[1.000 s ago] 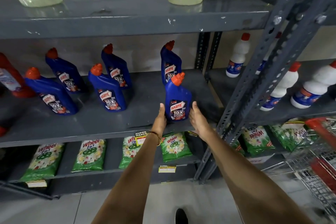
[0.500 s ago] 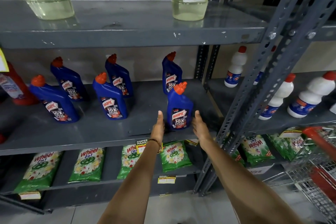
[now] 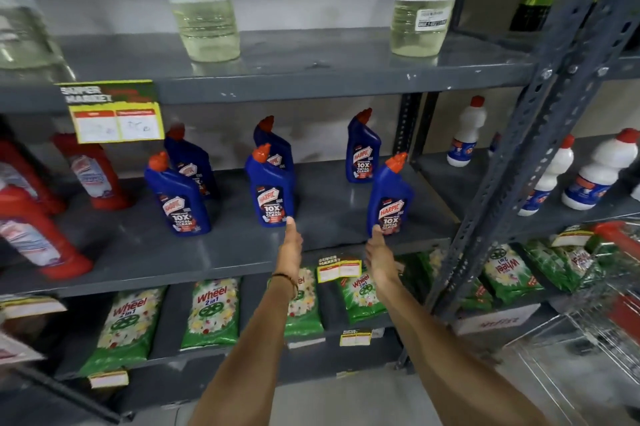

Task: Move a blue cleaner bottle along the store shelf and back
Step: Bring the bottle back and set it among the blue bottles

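A blue cleaner bottle (image 3: 391,197) with an orange cap stands upright near the front right of the grey middle shelf (image 3: 329,211). My right hand (image 3: 379,252) reaches in flat with its fingers stretched out. Its fingertips touch the bottle's lower left corner, and it holds nothing. My left hand (image 3: 291,245) is also flat and empty, about a hand's width to the left. Its fingertips are at the base of another blue bottle (image 3: 272,190) in the middle of the shelf. Bare shelf lies between the two hands.
More blue bottles stand behind (image 3: 363,152) and to the left (image 3: 178,197), with red bottles (image 3: 93,173) at far left. A perforated steel upright (image 3: 519,166) stands right of the bottle, with white bottles (image 3: 465,135) beyond. Bleach bottles (image 3: 204,10) stand above, green detergent packs (image 3: 211,315) below, a wire cart (image 3: 609,287) right.
The view has tilted up and left. Both hands, which flanked the front right blue bottle, have shifted left, so the bottle now stands right of my right hand, in the same spot.
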{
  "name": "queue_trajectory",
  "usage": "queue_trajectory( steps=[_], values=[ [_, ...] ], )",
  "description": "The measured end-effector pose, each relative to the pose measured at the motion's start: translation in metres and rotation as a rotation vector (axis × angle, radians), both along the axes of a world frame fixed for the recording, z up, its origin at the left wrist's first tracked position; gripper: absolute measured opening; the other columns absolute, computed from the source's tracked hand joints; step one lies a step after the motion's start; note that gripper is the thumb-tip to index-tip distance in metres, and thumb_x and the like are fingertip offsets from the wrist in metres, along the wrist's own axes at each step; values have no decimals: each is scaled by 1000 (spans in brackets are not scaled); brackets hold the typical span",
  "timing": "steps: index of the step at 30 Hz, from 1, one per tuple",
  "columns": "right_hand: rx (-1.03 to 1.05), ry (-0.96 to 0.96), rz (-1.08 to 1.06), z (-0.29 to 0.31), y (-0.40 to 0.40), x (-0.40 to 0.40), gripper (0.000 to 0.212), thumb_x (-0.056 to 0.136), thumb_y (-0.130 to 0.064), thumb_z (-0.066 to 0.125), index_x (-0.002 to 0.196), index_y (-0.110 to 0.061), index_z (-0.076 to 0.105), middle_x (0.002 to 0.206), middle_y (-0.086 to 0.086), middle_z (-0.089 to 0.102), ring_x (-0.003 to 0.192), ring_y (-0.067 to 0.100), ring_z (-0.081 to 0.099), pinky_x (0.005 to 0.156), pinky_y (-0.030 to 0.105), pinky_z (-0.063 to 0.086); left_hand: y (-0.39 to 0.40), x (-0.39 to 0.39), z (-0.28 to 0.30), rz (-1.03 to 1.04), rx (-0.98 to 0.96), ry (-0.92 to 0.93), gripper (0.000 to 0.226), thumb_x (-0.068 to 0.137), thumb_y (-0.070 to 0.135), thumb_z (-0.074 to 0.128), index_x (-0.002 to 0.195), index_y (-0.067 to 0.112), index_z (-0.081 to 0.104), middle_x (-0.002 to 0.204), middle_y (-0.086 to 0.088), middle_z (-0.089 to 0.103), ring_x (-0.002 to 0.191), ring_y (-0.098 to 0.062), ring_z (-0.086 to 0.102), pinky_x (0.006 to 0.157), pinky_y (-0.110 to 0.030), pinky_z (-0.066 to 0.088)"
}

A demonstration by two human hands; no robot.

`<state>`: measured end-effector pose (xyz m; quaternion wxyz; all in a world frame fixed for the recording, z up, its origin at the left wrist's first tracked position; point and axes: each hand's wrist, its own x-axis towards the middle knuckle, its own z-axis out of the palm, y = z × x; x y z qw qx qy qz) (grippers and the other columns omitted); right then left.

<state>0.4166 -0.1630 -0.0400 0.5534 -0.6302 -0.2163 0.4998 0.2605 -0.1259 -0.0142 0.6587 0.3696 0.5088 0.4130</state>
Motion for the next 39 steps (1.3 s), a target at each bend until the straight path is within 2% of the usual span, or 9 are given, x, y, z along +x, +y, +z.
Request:
queue_trajectory(
  steps=[2,5,11,19,24,27,35,37,39],
  values=[
    [7,-21,46,7,5,-24,67,89,-57,35,135,-9,42,140,13,47,131,29,42,105,38,32,2,-21,3,19,3,-33,73,88,58,23,140,6,27,150,-12,28,138,-24,26,113,-34,17],
    [8,24,88,17,23,-51,73,87,-60,36,139,-9,38,148,10,39,135,26,36,115,39,24,11,-47,6,90,46,-19,70,88,58,25,141,13,24,150,-11,27,138,-24,28,113,-36,17],
    [-20,10,181,19,69,-82,82,83,-68,33,145,-16,23,155,7,23,141,25,24,117,43,19,44,-83,-1,112,27,-26,79,82,68,28,144,23,12,154,-6,19,140,-20,23,115,-37,14],
    [-42,30,251,13,132,-97,81,81,-71,31,145,-20,24,155,3,25,141,23,24,116,42,19,104,-89,0,70,38,2,79,81,70,23,144,26,6,156,-1,7,142,-18,12,116,-38,12],
    [-18,62,282,3,150,-102,70,84,-68,27,135,-22,43,143,1,47,130,16,42,107,32,28,120,-77,-4,-1,47,-36,79,81,71,19,144,23,15,154,0,19,139,-17,21,117,-37,14],
    [-6,63,295,1,153,-103,69,85,-68,23,134,-25,45,141,1,49,128,16,44,103,33,29,121,-71,-7,-48,74,-75,70,86,65,14,135,21,37,140,4,41,118,-9,46,105,-27,31],
    [-26,23,307,2,132,-101,68,86,-66,22,133,-22,45,141,4,48,129,19,44,105,37,29,100,-78,-11,-46,60,-67,63,90,57,17,135,18,37,124,5,45,121,-12,41,95,-23,31],
    [-25,26,296,1,122,-103,67,87,-65,24,132,-21,46,141,4,49,127,18,45,102,33,30,89,-80,-12,-61,83,-59,57,91,55,18,131,21,40,120,8,46,111,-7,47,89,-17,36],
    [-21,38,291,0,111,-106,66,88,-63,23,134,-21,44,142,3,47,130,18,42,106,32,28,78,-83,-13,-78,99,-67,46,91,53,20,119,27,45,116,8,50,95,1,53,73,-6,44]
  ],
)
